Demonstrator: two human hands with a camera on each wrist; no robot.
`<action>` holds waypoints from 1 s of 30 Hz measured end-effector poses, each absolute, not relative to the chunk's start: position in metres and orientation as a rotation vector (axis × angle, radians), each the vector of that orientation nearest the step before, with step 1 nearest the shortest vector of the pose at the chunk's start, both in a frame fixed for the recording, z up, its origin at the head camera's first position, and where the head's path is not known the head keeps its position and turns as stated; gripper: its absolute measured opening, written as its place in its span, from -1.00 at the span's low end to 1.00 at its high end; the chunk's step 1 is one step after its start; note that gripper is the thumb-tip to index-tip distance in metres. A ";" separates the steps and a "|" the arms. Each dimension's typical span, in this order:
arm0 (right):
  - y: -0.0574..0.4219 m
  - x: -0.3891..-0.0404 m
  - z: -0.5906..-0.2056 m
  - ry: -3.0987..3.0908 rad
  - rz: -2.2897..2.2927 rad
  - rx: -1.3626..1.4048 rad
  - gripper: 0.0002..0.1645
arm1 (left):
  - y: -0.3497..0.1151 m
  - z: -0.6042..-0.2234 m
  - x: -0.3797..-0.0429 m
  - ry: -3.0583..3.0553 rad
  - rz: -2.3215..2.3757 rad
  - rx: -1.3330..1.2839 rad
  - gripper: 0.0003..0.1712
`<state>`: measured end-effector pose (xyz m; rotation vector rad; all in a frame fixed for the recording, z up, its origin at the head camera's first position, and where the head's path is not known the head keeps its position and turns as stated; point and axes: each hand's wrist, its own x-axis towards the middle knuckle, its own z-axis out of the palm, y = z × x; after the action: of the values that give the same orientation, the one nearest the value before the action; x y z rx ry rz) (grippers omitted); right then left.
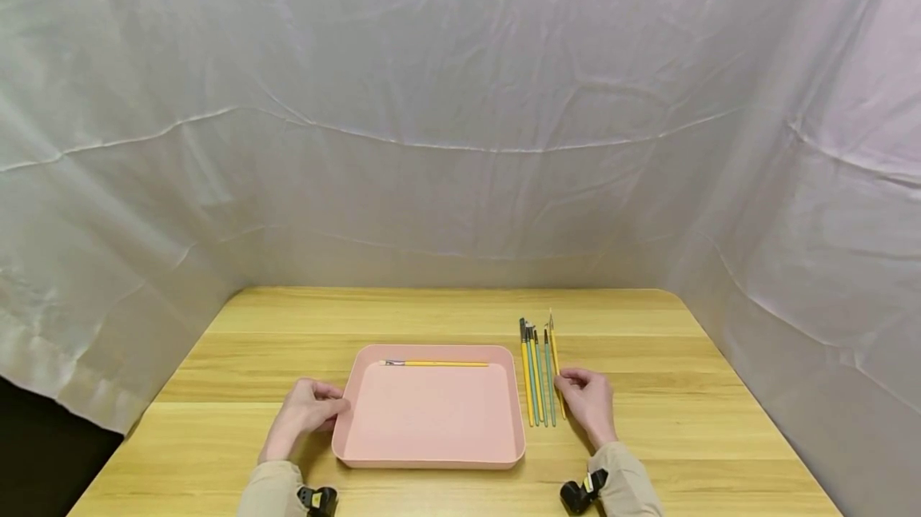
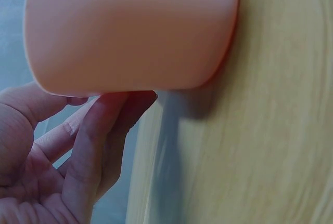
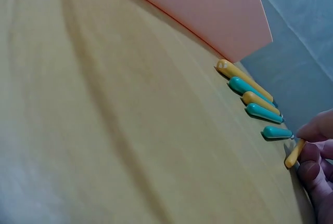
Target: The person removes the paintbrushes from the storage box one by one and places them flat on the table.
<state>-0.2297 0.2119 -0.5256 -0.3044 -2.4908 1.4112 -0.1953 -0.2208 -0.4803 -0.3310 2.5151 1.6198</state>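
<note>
A pink rectangular tray [image 1: 432,425] lies on the table in front of me. My left hand [image 1: 305,415] grips its left edge, with the thumb at the rim and the fingers against the outer wall. Inside, along the far side, rests a yellow-handled paintbrush [image 1: 446,363], bristles pointing left. My right hand [image 1: 588,403] pinches another yellow paintbrush [image 1: 555,353], the rightmost of a row beside the tray. The lower end of its handle [image 3: 293,156] pokes out below the fingertips in the right wrist view. Left of it lies a green paintbrush [image 1: 550,389].
Several more yellow and green paintbrushes [image 1: 531,381] lie side by side, close to the tray's right wall, bristles toward the far edge. The wooden table [image 1: 691,421] extends to both sides. Grey fabric [image 1: 460,205] hangs around its back and sides.
</note>
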 end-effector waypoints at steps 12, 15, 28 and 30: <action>0.213 -0.228 -0.530 -2.518 1.341 -0.271 -0.74 | -0.220 -0.480 -0.195 2.495 1.636 -0.336 -0.75; 0.213 -0.228 -0.530 -2.516 1.318 -0.258 -0.74 | -0.220 -0.480 -0.195 2.495 1.635 -0.341 -0.76; 0.213 -0.225 -0.530 -2.534 1.291 -0.219 -0.76 | -0.220 -0.480 -0.194 2.500 1.635 -0.334 -0.77; 0.213 -0.224 -0.530 -2.536 1.290 -0.220 -0.76 | -0.220 -0.480 -0.194 2.497 1.639 -0.333 -0.77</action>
<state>-0.2241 0.2128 -0.5297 -0.2199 -2.5356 1.2904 -0.1944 -0.2200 -0.4801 -0.3326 2.4969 1.6390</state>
